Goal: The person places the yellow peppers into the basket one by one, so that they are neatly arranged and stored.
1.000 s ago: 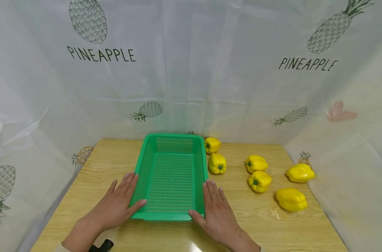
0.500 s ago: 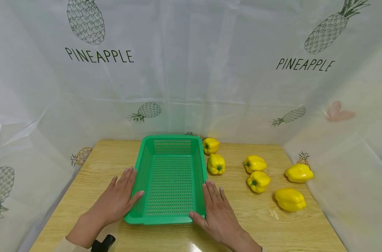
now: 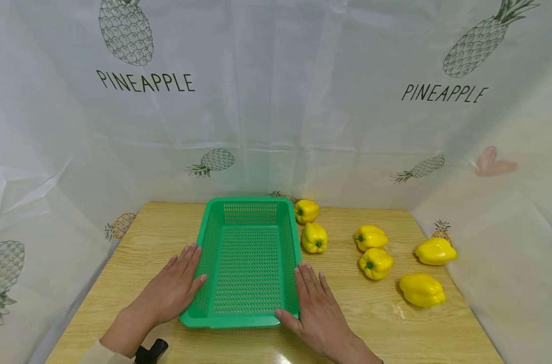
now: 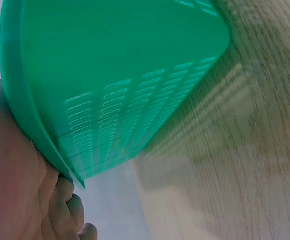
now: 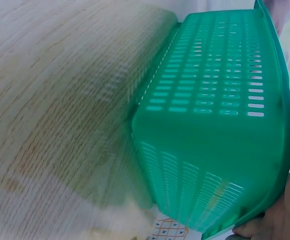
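- Resting along the left side of the green basket (image 3: 247, 268), the left hand (image 3: 166, 292) has a relaxed, uncurled grip: fingers straight, thumb reaching over the rim.
- The right hand (image 3: 320, 314) lies along the right side near the close corner, its grip likewise uncurled, fingers straight and thumb on the near rim.
- The basket sits on the wooden worktop (image 3: 357, 328), between the two hands; its slotted floor shows bare.
- Just right of its far end are two yellow peppers (image 3: 314, 238), one behind the other.
- Farther right, another pair (image 3: 376, 263) lies close together.
- Two more (image 3: 422, 289) lie apart toward the right edge.
- Behind stands a pale sheet (image 3: 298, 91) printed with pineapples.
- A black band (image 3: 151, 352) shows at the left wrist.
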`<state>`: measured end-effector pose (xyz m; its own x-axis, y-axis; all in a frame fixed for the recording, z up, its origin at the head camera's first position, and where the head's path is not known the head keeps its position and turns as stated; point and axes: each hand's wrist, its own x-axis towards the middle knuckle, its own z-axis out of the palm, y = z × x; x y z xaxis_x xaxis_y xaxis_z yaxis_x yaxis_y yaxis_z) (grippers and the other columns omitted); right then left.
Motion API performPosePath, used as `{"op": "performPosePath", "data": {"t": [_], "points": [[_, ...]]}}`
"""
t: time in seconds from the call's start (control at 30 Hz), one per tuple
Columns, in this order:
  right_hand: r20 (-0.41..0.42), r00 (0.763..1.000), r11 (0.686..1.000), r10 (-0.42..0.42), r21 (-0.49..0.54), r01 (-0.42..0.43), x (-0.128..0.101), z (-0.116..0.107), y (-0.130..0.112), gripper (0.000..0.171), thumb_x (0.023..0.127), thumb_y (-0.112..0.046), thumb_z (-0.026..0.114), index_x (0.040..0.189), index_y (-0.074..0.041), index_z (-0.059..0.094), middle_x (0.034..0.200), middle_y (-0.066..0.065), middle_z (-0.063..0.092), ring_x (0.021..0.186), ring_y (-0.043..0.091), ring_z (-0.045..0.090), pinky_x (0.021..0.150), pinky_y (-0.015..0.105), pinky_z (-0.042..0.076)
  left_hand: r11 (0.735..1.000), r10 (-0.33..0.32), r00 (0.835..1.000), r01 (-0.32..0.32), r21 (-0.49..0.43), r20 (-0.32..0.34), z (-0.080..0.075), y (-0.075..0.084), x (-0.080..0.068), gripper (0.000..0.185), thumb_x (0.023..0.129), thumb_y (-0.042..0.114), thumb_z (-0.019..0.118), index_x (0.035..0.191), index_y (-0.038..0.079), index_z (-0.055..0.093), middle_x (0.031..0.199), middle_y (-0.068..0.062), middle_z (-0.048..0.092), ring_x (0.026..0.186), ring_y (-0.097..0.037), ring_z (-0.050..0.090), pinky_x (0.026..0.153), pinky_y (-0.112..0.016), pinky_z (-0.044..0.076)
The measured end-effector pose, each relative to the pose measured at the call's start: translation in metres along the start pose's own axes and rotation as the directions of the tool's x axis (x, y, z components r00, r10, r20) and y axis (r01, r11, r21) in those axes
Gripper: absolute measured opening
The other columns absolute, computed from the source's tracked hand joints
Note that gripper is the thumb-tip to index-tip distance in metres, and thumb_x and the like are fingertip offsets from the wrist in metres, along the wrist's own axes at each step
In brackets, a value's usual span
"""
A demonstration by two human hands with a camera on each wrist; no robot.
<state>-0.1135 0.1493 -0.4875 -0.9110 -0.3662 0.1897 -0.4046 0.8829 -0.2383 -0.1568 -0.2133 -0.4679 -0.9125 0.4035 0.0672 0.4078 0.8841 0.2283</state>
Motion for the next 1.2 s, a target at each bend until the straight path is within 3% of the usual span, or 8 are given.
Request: {"op": "performPosePath", "data": {"t": [0.27, 0.4, 0.53, 0.8, 1.07, 1.2], "points": [[0.052, 0.999, 1.000, -0.015, 0.022, 0.014, 0.001, -0.007, 0.006, 0.097, 0.102, -0.073, 0.049, 0.161, 0.004, 0.038, 0.170, 0.022, 0.033, 0.159, 0.036, 0.031, 0.129, 0.058, 0.027, 1.000, 0.018, 1.000, -0.018, 0.009, -0.011, 0.000, 0.000, 0.000, 0.069, 0.114, 0.036, 0.046, 0.163, -0.008, 0.027, 0.171, -0.028, 0.025, 0.158, -0.047, 0.026, 0.125, -0.065, 0.030], [0.052, 0.994, 0.995, -0.099, 0.026, 0.097, 0.009, -0.018, 0.020, 0.090, 0.103, -0.067, 0.052, 0.157, 0.005, 0.045, 0.165, 0.022, 0.043, 0.155, 0.038, 0.039, 0.126, 0.057, 0.033, 1.000, 0.008, 1.000, -0.008, -0.020, -0.003, 0.000, 0.000, 0.000, 0.069, 0.114, 0.037, 0.046, 0.163, -0.008, 0.026, 0.171, -0.028, 0.024, 0.158, -0.048, 0.025, 0.124, -0.066, 0.029], [0.004, 0.988, 0.986, -0.156, -0.050, 0.156, 0.027, -0.035, 0.045, 0.084, 0.104, -0.059, 0.057, 0.155, 0.006, 0.046, 0.160, 0.024, 0.048, 0.150, 0.041, 0.044, 0.125, 0.058, 0.035, 0.999, -0.001, 1.000, 0.001, -0.033, -0.006, 0.001, 0.001, -0.001, 0.070, 0.114, 0.037, 0.046, 0.163, -0.009, 0.026, 0.171, -0.029, 0.024, 0.157, -0.049, 0.025, 0.124, -0.066, 0.029], [-0.117, 0.977, 0.951, -0.181, -0.273, 0.144, 0.073, -0.057, 0.096, 0.077, 0.098, -0.045, 0.074, 0.147, 0.011, 0.052, 0.145, 0.029, 0.059, 0.136, 0.044, 0.057, 0.117, 0.059, 0.045, 1.000, 0.004, 1.000, -0.004, -0.029, -0.011, 0.002, 0.003, 0.000, 0.070, 0.115, 0.037, 0.045, 0.164, -0.008, 0.025, 0.171, -0.027, 0.024, 0.158, -0.047, 0.025, 0.125, -0.065, 0.029], [-0.107, 0.989, 0.941, -0.102, -0.333, 0.061, 0.109, -0.027, 0.113, 0.076, 0.099, -0.047, 0.073, 0.142, 0.013, 0.055, 0.137, 0.027, 0.063, 0.128, 0.043, 0.060, 0.114, 0.055, 0.049, 1.000, 0.011, 1.000, -0.011, -0.017, -0.014, 0.000, 0.003, -0.001, 0.069, 0.114, 0.035, 0.047, 0.163, -0.009, 0.026, 0.171, -0.028, 0.025, 0.158, -0.047, 0.026, 0.125, -0.064, 0.030], [-0.109, 0.992, 0.929, -0.068, -0.371, 0.023, 0.120, -0.004, 0.114, 0.066, 0.100, -0.049, 0.071, 0.130, 0.008, 0.059, 0.124, 0.022, 0.065, 0.116, 0.041, 0.062, 0.101, 0.054, 0.056, 1.000, 0.011, 1.000, -0.011, -0.015, -0.020, 0.001, 0.003, 0.000, 0.069, 0.114, 0.035, 0.048, 0.163, -0.009, 0.027, 0.170, -0.028, 0.027, 0.157, -0.047, 0.028, 0.124, -0.064, 0.032]]}}
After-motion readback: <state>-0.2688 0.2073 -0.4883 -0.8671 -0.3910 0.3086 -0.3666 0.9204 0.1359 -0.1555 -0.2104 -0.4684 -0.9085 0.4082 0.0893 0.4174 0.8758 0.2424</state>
